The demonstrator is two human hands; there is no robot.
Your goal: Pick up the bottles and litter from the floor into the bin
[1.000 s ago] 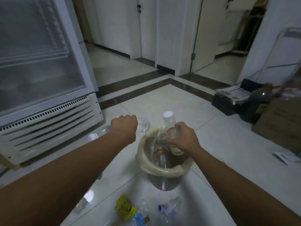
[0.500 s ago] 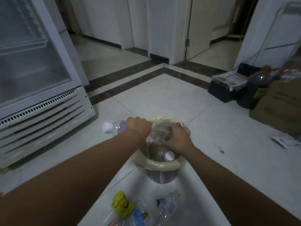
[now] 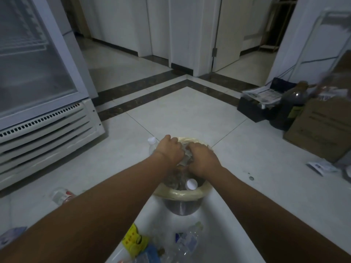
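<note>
Our left hand (image 3: 171,151) grips the clear bottle (image 3: 152,142) at the left rim of the bin (image 3: 182,193). Our right hand (image 3: 204,161) is on the crumpled plastic (image 3: 185,154) inside, can't tell its fingers' grip. We'd squash that down first so the bottle fits.

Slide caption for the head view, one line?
Over the lined bin, left hand grips a clear bottle, right hand touches crumpled plastic; yellow wrapper lies on the floor.

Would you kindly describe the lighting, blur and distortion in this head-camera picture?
Head view: dim, bluish light; wide-angle bending tilts the refrigerator; the right edge above the cardboard box is smeared; left hand and right hand over the bin look sharp.
</note>
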